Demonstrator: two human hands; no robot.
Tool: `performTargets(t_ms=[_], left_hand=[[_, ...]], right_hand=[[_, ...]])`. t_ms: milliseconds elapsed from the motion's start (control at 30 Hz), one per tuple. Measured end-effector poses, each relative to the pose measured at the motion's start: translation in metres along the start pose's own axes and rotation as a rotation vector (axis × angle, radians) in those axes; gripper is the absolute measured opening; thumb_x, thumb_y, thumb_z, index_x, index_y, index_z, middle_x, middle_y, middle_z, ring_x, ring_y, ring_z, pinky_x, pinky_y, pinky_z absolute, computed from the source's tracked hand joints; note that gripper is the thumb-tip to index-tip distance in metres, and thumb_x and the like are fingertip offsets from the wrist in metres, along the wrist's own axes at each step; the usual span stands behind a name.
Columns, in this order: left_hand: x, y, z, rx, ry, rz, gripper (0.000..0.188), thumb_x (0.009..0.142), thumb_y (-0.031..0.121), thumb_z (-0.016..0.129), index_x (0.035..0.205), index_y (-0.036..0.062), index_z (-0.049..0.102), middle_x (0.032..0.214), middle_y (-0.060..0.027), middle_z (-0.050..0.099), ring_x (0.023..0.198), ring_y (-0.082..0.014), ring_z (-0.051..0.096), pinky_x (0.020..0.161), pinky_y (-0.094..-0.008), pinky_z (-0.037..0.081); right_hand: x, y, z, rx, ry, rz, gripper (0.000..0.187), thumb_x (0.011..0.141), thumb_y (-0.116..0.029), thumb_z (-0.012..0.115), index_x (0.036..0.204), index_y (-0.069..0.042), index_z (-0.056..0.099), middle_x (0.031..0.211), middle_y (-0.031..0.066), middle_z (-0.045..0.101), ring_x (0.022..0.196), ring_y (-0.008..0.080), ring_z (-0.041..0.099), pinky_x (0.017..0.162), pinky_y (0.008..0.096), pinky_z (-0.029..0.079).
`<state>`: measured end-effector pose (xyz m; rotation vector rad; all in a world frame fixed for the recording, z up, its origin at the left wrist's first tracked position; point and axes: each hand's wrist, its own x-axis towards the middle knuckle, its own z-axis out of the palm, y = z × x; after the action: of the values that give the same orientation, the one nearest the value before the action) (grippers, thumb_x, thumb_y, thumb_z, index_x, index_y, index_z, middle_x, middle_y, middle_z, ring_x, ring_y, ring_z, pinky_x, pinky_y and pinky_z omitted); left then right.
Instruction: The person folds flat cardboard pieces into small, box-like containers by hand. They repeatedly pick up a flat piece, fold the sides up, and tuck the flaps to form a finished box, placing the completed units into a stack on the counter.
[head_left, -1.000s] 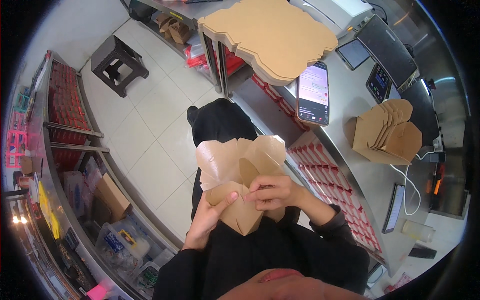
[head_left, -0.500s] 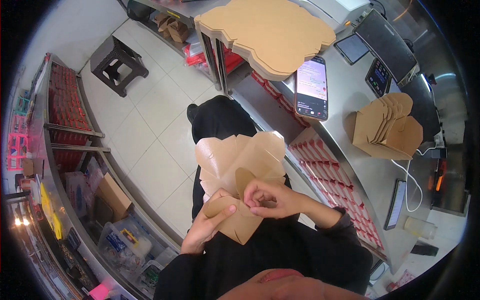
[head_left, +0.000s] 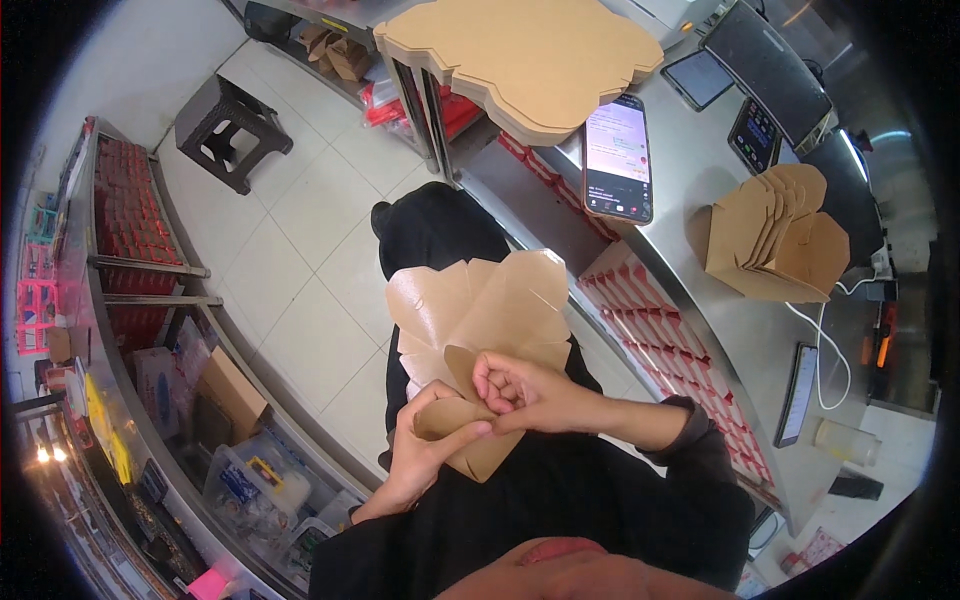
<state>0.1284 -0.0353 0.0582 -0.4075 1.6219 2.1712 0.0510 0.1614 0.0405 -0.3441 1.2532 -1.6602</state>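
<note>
Carton (head_left: pixel 470 315), tan and part-folded, sits above your dark-clad lap, its far panels flared open and its near end between your hands. Whether your thighs support it cannot be told.

Risk 1 (judged): the corner join. If you press before the edges line up, a tab could crease or miss its slit; likely cause, your own fingers covering the spot.

Risk 2: spring-back. The board looks stiff, so easing the left thumb too soon might let the near panel flare outward. Too hard a squeeze might kink it instead.

Risk 3: twist. The far panels are unheld; uneven pull from your wrists could skew the folds.

Minor: the nested cartons (head_left: pixel 770 240) on the metal counter (head_left: pixel 685 265) stand well apart from your right arm; a knock seems unlikely.

Pose: your left hand (head_left: pixel 425 450) comes from lower left, thumb laid along the near panel, fingers behind, pinching it. Your right hand (head_left: pixel 525 395) reaches in from the right, fingers curled, tips gathered just beside the left thumb, pinching the carton's near corner; which tab they grip is hidden.
</note>
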Motion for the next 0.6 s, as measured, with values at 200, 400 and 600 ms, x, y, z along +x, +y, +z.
performTargets(t_ms=[200, 400, 600], left_hand=[[-0.012, 0.015, 0.003, 0.427, 0.093, 0.36, 0.024, 0.081, 0.002, 0.082, 0.097, 0.0022, 0.065, 0.088, -0.0046, 0.071, 0.082, -0.0103, 0.068, 0.071, -0.0249, 0.053], [0.006, 0.034, -0.021, 0.891, -0.301, 0.781, 0.021, 0.081, 0.004, 0.074, 0.101, 0.0042, 0.069, 0.092, -0.0074, 0.073, 0.079, -0.0195, 0.073, 0.068, -0.0278, 0.058], [0.018, 0.043, -0.029, 1.233, -0.546, 1.078, 0.024, 0.081, 0.012, 0.063, 0.103, 0.0103, 0.07, 0.106, -0.0016, 0.072, 0.089, -0.015, 0.072, 0.074, -0.026, 0.059]], right_hand=[[-0.013, -0.02, 0.008, -0.089, 0.136, -0.287, 0.051, 0.086, -0.007, 0.076, 0.126, -0.006, 0.043, 0.087, 0.0017, 0.047, 0.07, 0.0072, 0.05, 0.059, 0.0221, 0.042], [-0.028, -0.057, -0.032, -0.833, 0.271, -0.369, 0.049, 0.086, -0.01, 0.074, 0.131, -0.011, 0.054, 0.1, 0.0065, 0.05, 0.074, 0.0165, 0.057, 0.067, 0.0281, 0.049], [-0.023, -0.055, -0.047, -1.151, 0.288, -0.455, 0.033, 0.084, -0.005, 0.072, 0.115, -0.006, 0.061, 0.112, 0.0085, 0.055, 0.088, 0.0243, 0.064, 0.079, 0.0352, 0.055]])
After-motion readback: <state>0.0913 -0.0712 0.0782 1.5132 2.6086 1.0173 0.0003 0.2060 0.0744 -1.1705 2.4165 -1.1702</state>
